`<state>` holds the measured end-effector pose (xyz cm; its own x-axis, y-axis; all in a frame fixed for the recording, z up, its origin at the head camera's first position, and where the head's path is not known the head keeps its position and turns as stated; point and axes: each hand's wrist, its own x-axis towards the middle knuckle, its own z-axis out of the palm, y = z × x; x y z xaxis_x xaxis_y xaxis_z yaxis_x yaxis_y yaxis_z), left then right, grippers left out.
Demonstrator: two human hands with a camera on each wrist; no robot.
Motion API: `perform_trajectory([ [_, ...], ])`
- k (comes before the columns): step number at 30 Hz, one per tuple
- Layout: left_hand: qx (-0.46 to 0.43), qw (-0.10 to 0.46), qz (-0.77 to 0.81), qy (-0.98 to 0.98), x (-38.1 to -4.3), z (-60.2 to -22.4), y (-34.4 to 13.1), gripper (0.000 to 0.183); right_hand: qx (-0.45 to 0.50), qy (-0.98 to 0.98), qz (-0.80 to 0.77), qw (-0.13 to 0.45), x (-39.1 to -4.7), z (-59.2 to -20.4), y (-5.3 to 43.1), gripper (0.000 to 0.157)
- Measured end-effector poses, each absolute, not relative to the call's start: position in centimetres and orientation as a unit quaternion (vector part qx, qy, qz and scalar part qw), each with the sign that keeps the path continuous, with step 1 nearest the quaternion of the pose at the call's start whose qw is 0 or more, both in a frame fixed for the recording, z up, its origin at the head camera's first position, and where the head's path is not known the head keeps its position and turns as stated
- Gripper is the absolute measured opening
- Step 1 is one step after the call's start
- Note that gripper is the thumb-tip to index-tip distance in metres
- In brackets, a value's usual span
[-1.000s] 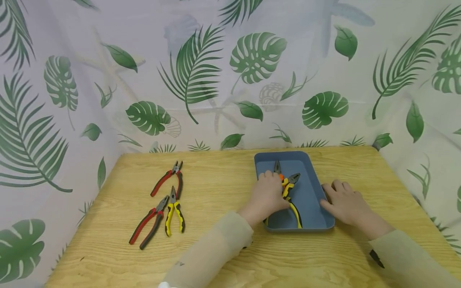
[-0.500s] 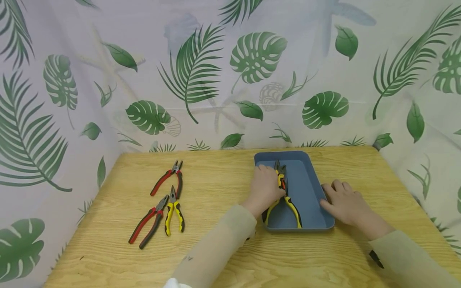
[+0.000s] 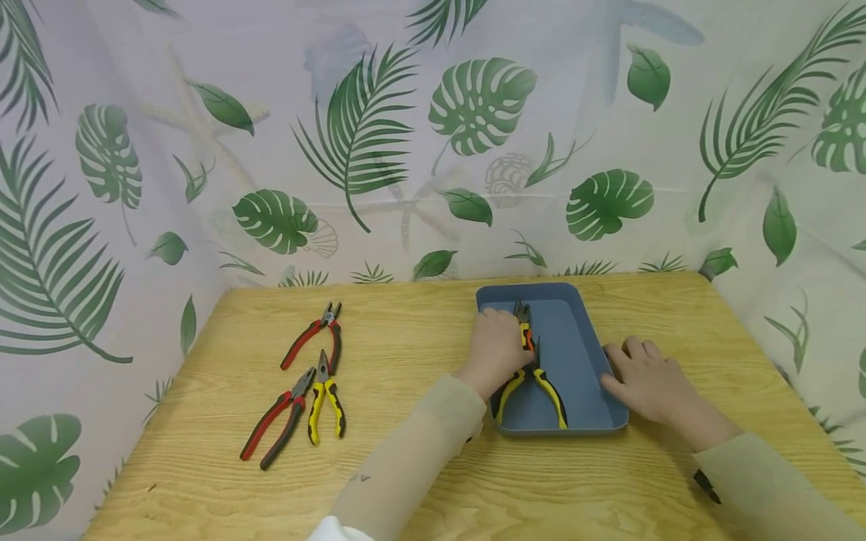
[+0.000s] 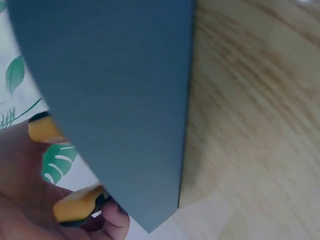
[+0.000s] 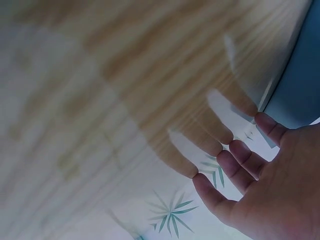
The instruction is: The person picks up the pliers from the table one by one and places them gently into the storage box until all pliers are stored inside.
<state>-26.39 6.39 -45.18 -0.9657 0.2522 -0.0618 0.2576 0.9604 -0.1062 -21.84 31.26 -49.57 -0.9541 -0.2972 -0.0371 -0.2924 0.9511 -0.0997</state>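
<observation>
Holds yellow-handled pliers [image 4: 75,206] in the left hand [image 3: 497,346], with the grip clamped round the handles, inside the blue tray [image 3: 590,383] at its left. Has turned them from slanting rightward a second ago to pointing toward the far end, alongside another dark plier head (handles mostly hidden). Includes, nearer in the tray, splayed yellow-and-black pliers [image 3: 551,391]. Rests the right hand [image 3: 646,379], with a loose, unclosed grip, on the worktop [image 3: 419,338] beside the tray. Has two red-handled pliers [image 3: 295,396] and one yellow pair [image 3: 326,384] lying farther left.

My left hand [image 3: 495,347] leans in at centre, fingers [image 4: 115,218] curled gripping; right hand [image 3: 649,379] palm-down, fingers apart, right side.
</observation>
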Motion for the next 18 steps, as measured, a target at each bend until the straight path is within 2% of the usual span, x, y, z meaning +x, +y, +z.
perform_trajectory([
  [6,0.112,0.029,-0.055,0.992,-26.7,-45.7,6.6,0.083,-0.153,0.987,-0.042,0.02,-21.7,-49.4,31.1,0.056],
  [8,0.11,0.032,-0.025,0.993,-26.6,-45.7,6.5,0.084,-0.153,0.987,-0.043,0.018,-21.6,-49.4,31.1,0.055],
  [11,0.111,0.051,0.042,0.992,-26.5,-45.4,6.0,0.072,-0.152,0.987,-0.043,0.017,-21.7,-49.5,31.1,0.055],
  [15,0.115,0.081,0.121,0.983,-26.2,-44.9,5.2,0.044,-0.152,0.987,-0.042,0.017,-21.7,-49.5,31.1,0.054],
  [18,0.122,0.092,0.128,0.98,-26.0,-44.7,4.6,0.041,-0.152,0.987,-0.042,0.018,-21.7,-49.5,31.0,0.055],
])
